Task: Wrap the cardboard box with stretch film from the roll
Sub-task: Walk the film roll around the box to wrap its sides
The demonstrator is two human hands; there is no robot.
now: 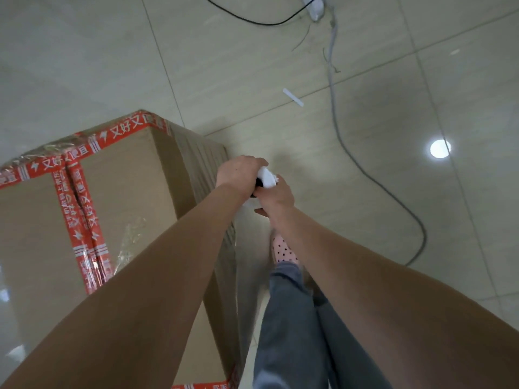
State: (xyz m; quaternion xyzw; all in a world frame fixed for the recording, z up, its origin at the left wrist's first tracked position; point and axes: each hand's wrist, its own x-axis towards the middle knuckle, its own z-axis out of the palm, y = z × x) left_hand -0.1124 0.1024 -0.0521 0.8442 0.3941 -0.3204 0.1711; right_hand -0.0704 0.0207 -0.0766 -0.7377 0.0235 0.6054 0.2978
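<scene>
Gripping is shared on the roll (266,177): it is clasped over its top end by the left hand (241,172) and lower down by the right hand (276,197), just beside the film-covered side of the cardboard box (126,178). Slack or a tear could be caused if tension is lost at the corner.

An indoor room used as an informal packing spot, possibly in a home or small shop. The floor (84,66) is large glossy pale tiles that mirror a round ceiling light (440,148). A black cable (252,22) and a grey cable (334,108) trail from a white power strip (316,5). A cardboard box (126,175) sealed with red printed tape (84,220) stands on the floor, beside a dotted slipper (283,249).
</scene>
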